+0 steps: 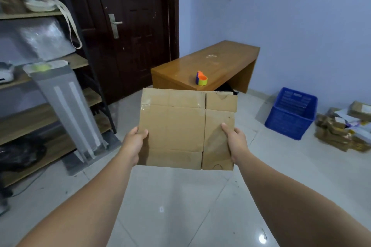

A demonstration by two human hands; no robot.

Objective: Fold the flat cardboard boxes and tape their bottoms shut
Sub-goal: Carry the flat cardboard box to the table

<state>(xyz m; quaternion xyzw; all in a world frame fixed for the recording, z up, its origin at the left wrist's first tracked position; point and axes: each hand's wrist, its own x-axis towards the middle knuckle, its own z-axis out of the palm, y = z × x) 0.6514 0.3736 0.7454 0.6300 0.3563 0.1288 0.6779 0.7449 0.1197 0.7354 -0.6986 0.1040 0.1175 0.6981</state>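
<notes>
A flat brown cardboard box [180, 126] is held up in front of me, its creased flaps at top and bottom and old clear tape near its upper left. My left hand [134, 142] grips its left edge with the thumb on the front face. My right hand [235, 140] grips the right edge the same way. A tape dispenser [201, 78], orange, purple and yellow, stands on the near end of a low wooden bench [220, 62] beyond the box.
A dark door [124, 26] is behind the bench on the left. A shelf unit [40, 94] with bags and a grey stand lines the left side. A blue plastic crate [291, 114] and a pile of flattened cardboard [345, 128] sit on the tiled floor at right.
</notes>
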